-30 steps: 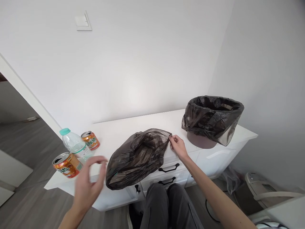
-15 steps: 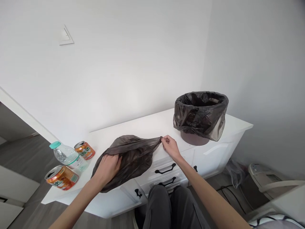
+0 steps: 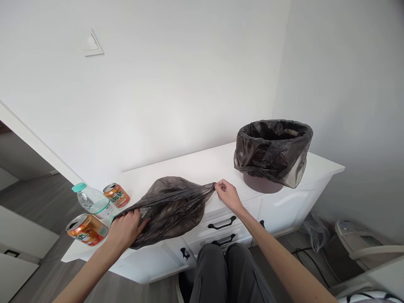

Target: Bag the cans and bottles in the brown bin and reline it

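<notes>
Right fingers of a hand (image 3: 227, 195) pinch one corner of a black trash bag (image 3: 176, 200) at the desk's (image 3: 195, 165) front edge; the left hand's (image 3: 125, 228) grip is hidden. Steady, gentle tension should best spread the film untorn.

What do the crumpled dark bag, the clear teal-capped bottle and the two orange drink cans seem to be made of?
Crumpled dark translucent bag: thin plastic film, judging by its creases and see-through folds.
Clear teal-capped bottle: probably glossy plastic, being transparent with bright highlights.
Nearer orange printed can and matching farther can: metal, perhaps aluminium, with silvery rims and glossy printing.
</notes>
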`<state>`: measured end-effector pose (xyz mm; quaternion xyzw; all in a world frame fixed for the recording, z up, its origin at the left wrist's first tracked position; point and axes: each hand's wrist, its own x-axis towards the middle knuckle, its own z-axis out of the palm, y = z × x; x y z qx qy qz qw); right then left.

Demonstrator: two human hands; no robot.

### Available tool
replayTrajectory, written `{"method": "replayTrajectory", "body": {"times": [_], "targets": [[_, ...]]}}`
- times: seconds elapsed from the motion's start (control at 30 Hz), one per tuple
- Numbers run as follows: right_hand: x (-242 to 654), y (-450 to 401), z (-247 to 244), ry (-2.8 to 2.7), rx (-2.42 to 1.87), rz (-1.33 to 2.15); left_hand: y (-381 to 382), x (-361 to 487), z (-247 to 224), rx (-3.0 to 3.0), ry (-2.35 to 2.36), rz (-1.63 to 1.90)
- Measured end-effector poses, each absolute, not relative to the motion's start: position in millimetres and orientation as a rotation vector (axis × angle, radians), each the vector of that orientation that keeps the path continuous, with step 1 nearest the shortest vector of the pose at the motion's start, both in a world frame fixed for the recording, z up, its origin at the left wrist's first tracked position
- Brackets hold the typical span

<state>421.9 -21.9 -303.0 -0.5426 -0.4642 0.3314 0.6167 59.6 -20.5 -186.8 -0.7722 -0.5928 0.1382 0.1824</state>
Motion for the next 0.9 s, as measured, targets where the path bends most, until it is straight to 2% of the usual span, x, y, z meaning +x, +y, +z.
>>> {"method": "replayTrajectory", "body": {"times": [0.5,0.7,0.8,0.9], "targets": [[418,-26,-307,-1.104,-1.272,0.751,-67,86,-139,-2.187,-1.484,-0.017],[416,-26,-311,-1.090,-1.287,0.745,-84,66,-137,-2.284,-1.317,-0.596],[416,-25,-313,-1.090,-1.299,0.734,-94,49,-136,-2.295,-1.410,-0.923],[415,-25,-314,-1.094,-1.311,0.716,-105,31,-129,-2.028,-1.568,-1.291]]}}
